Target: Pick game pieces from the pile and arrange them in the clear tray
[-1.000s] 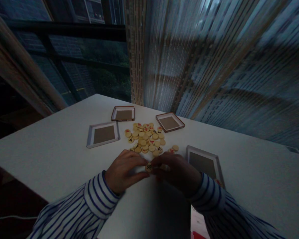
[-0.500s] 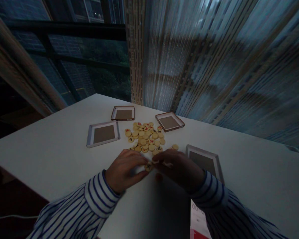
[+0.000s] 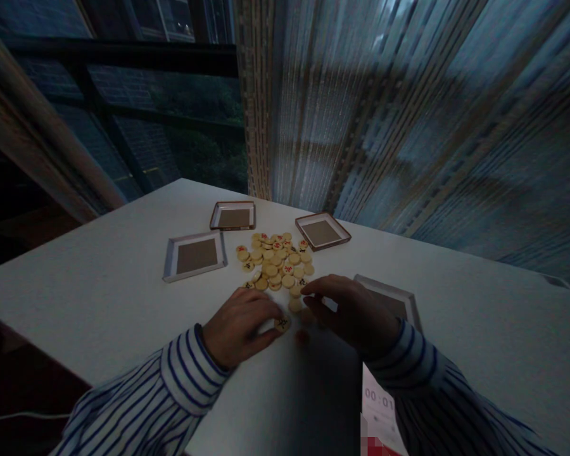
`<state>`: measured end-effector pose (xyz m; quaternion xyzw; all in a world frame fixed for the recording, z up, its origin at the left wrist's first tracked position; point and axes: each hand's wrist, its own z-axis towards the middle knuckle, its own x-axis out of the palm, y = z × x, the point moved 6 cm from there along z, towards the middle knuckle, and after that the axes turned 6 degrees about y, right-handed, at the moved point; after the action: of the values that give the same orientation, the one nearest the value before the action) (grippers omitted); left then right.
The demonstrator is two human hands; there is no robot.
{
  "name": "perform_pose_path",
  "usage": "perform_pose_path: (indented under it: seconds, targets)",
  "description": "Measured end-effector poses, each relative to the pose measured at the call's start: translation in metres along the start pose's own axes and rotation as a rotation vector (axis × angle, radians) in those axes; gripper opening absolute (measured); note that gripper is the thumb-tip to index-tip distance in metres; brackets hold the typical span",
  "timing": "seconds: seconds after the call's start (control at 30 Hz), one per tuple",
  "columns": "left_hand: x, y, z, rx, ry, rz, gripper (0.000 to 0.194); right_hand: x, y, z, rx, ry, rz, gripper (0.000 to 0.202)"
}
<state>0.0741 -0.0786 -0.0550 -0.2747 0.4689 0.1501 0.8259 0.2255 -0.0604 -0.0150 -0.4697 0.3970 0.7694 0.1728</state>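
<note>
My left hand (image 3: 244,324) pinches a round Chinese chess piece (image 3: 282,323), its black character facing up. Over the near right side of a heap of Chinese chess pieces (image 3: 276,258) is my right hand (image 3: 354,310), index finger and thumb a little apart beside a blank-faced piece (image 3: 295,304). The heap is pale yellow, with some red and black characters showing and many blank backs. In the right hand's shadow lie further pieces, too dark to read.
Shallow box trays stand around the heap: a grey one (image 3: 166,263) at left, brown-rimmed ones at far left (image 3: 212,221) and far right (image 3: 344,240), and a grey one (image 3: 414,310) partly behind my right hand. A lit timer screen (image 3: 377,400) lies near the right forearm.
My right hand has drawn away from the left, slightly right, and its fingers have lifted. Pieces beneath it now show. My left hand keeps its piece, nearly still.
</note>
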Motion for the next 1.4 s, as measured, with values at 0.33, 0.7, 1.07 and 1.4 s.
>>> perform_pose_path:
  seconds: [0.33,0.7,1.07,1.4]
  targets:
    - [0.003,0.000,-0.001,-0.016,0.011,0.028,0.015,0.008,0.001,0.001,0.009,0.238,-0.131,0.011]
    - [0.003,-0.001,-0.002,-0.003,0.014,0.041,0.014,0.013,0.001,0.001,0.022,0.352,-0.187,0.010]
    - [0.005,-0.002,0.000,-0.022,0.051,0.044,0.016,0.014,-0.001,0.000,0.011,0.362,-0.204,0.010]
    - [0.005,-0.004,-0.001,-0.002,0.043,0.019,0.020,0.014,0.000,0.000,0.023,0.377,-0.218,0.010]
